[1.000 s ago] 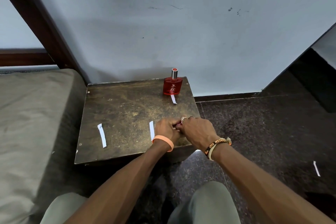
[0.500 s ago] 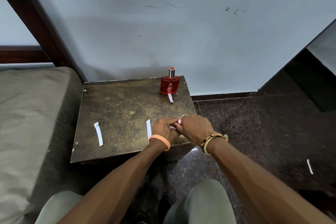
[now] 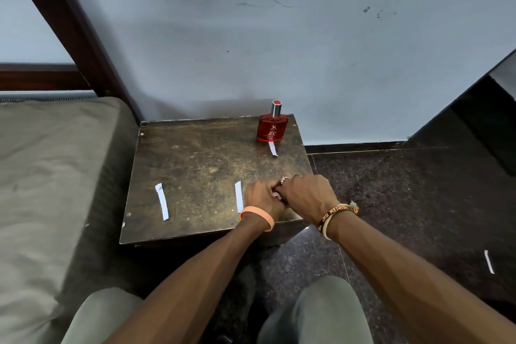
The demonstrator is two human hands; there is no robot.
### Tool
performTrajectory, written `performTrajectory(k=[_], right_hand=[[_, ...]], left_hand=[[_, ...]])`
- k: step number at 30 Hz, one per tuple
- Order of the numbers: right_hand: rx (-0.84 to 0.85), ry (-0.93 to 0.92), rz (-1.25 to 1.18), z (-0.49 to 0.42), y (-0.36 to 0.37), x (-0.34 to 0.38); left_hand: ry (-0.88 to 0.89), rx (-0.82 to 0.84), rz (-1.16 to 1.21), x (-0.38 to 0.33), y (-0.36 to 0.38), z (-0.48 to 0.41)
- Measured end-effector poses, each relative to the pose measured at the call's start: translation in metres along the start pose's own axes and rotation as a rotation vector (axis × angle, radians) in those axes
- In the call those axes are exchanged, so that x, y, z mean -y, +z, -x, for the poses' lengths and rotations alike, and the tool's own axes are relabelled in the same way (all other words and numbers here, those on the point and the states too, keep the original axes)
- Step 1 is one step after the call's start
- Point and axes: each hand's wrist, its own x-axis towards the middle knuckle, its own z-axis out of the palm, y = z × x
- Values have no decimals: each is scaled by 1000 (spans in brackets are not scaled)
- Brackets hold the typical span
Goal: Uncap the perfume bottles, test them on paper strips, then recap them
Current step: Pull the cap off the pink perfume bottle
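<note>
Both hands, left hand (image 3: 261, 198) and right hand (image 3: 307, 195), are closed together on something small and hidden. The red perfume bottle (image 3: 272, 128) stands upright beyond them, at the far right of the table (image 3: 195, 165), nearer the right hand.

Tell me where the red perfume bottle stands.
The red perfume bottle stands upright at the table's far right corner, near the wall, with a paper strip before it.

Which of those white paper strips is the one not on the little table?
The white paper strip lying on the dark stone floor, far right. The other three visible strips lie on the worn brown tabletop.
</note>
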Motion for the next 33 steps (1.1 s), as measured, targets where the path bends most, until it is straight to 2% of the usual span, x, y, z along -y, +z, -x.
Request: performTrajectory(k=[4,8,15,21,27,29,33], right_hand=[[107,63,-127,-8,-4,-3],[52,37,-53,-5,-6,0],[71,168,-205,-12,-1,0],[41,39,-87,-6,5,-3],[82,241,-353,-7,-1,-3],[48,192,-345,-6,-4,-3],[15,75,-151,-4,-4,0]], left_hand=[[22,-15,17,0,0,1],[-14,-31,13,1,1,0],[-28,-9,-5,-7,-3,1],[-65,23,22,-8,-6,2],[-69,17,36,-15,-9,4],[-72,19,14,-14,-9,3],[-93,24,-6,-10,-6,2]])
